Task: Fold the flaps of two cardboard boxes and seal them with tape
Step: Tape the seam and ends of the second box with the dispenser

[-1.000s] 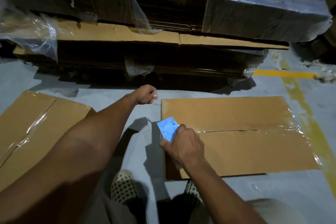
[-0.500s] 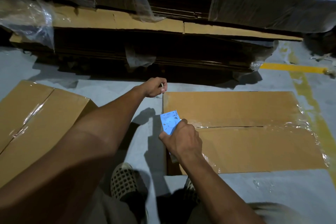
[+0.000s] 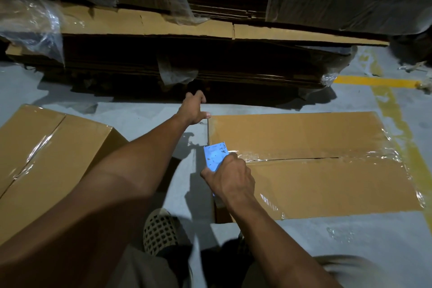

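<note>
— Nearest?
— The right hand (image 3: 230, 176), closed around a blue tape dispenser (image 3: 215, 156) at the left end of the taped box (image 3: 315, 166) seam.
— The left hand (image 3: 194, 110)?
— Farther out, fingers loosely spread at that box's far corner, gripping nothing visible. A second box (image 3: 46, 159) sits left.

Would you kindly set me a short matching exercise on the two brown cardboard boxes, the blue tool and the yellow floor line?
Things:
1. left brown cardboard box
2. right brown cardboard box
3. blue flat tape tool
4. yellow painted floor line

Descriptions:
A. gripped in the right hand
B. far right, beyond the boxes
C. left hand at its far corner
D. taped, untouched by either hand

Pairs: 1-D, 2-C, 3-A, 4-B
</note>
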A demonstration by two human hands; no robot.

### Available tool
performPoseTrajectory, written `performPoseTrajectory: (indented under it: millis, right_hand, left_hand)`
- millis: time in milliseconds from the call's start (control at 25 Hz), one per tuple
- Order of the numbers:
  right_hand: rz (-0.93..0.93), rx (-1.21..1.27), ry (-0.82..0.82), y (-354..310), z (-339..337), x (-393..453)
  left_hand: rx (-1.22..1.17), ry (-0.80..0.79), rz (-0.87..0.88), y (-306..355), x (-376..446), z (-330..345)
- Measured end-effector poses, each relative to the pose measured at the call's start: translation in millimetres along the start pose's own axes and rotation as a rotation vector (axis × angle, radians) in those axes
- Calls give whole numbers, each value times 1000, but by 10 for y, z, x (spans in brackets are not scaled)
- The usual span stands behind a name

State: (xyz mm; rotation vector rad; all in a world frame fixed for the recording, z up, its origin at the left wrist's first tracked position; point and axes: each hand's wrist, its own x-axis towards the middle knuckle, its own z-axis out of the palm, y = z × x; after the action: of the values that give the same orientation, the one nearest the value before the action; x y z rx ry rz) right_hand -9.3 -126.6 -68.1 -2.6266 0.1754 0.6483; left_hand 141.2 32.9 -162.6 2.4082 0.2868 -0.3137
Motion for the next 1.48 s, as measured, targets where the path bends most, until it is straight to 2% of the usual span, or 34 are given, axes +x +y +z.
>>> performPoseTrajectory:
  millis: [200,440,520,640,760,880,1120,1480]
  right_hand:
    - [-1,-16,-2,-49,85,-54]
    - [6,-21,6,-80,118,-65]
    - [0,-24,9,-78,120,-64]
    - [-10,-24,-10,-80,122,-26]
    - [-29,-4,-36,-97,123,8]
    - [-58,-40,-35,-108,115,11]
    - [-100,-141,-29,-48,224,-134]
    - [-37,-148,-45,148,318,-504]
  left_hand:
    - [94,64,-183,339,-144,15]
    - [168,180,-246,597,-311,225]
    - [210,141,-212,603,-327,288]
    - [316,-76,-158,642,-326,462]
    - [405,-197,-233,619,-311,600]
    - [400,-216,-293,549,-307,642]
    - [367,-261,-244,463,-275,585]
    - [361,-145,-151,423,-448,517]
